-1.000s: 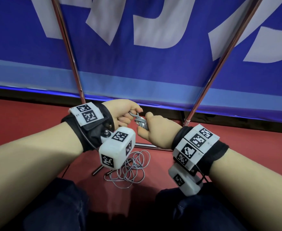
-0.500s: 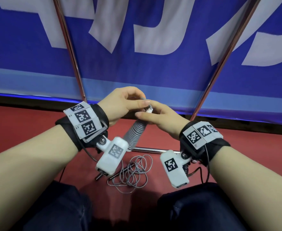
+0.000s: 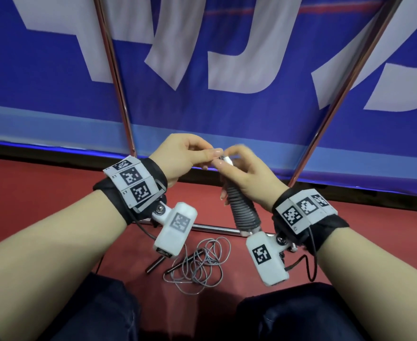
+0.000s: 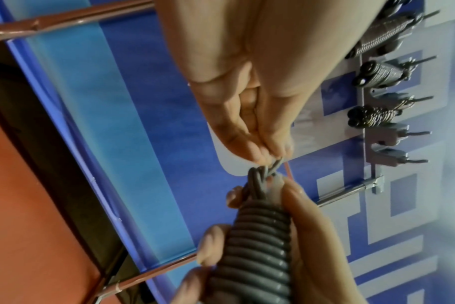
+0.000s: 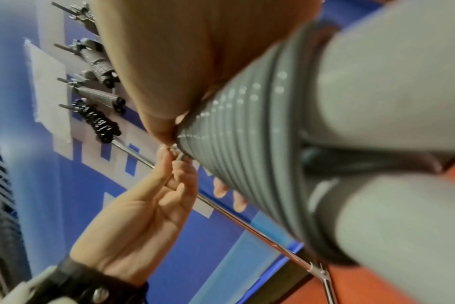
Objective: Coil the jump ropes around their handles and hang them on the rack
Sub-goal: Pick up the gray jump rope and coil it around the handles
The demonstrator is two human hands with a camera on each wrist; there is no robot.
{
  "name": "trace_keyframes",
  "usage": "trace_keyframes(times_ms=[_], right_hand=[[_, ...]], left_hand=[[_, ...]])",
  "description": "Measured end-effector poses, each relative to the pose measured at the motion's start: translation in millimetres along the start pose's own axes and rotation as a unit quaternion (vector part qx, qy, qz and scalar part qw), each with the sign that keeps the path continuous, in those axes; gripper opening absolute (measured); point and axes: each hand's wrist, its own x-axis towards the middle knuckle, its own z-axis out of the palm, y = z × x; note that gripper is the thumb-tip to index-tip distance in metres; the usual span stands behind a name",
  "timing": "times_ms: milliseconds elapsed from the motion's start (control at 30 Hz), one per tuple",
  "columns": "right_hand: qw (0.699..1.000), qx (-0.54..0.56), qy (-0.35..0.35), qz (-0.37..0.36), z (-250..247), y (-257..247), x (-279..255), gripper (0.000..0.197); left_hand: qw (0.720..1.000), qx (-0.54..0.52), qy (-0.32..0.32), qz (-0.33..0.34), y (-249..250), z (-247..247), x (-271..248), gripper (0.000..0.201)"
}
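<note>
Grey jump rope (image 3: 243,207), wound in tight coils round its paired handles, sits upright in the right hand (image 3: 248,178), whose fingers curl about the bundle. At its top the left hand (image 3: 182,158) pinches the loose rope end (image 4: 271,169), seemingly tucking it under. Coiling looks nearly done; next comes securing that end and lifting the bundle to the wall rack (image 4: 372,131), where other coiled ropes hang. Another loose grey rope (image 3: 197,264) lies on the red floor (image 3: 42,190).
</note>
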Motion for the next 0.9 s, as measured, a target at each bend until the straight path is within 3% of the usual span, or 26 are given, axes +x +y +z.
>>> trace_keyframes(times_ms=[133,267,367,600,700,900], right_hand=[[0.997,0.069,0.020,-0.020,1.4,-17.8,-1.9,0.007],[0.997,0.021,0.061,-0.037,1.7,-32.4,8.5,0.004],[0.995,-0.001,0.081,-0.061,-1.9,-53.0,22.8,0.005],[0.992,0.080,0.036,-0.085,-7.3,-120.6,42.8,0.006],[0.990,0.100,0.009,-0.099,-12.5,-142.4,46.7,0.017],[0.986,0.088,-0.031,-0.141,-34.6,-181.4,43.7,0.011]], left_hand=[[0.999,-0.038,-0.019,0.029,9.7,-9.9,3.3,0.007],[0.994,0.054,-0.035,0.088,31.9,-12.7,8.0,0.010],[0.988,0.082,-0.009,0.129,55.3,-16.6,18.4,0.009],[0.978,0.070,0.060,0.189,117.5,-35.4,37.0,0.007],[0.972,0.095,0.042,0.212,146.5,-42.8,38.5,0.007],[0.967,0.091,0.000,0.237,189.2,-47.4,43.5,0.008]])
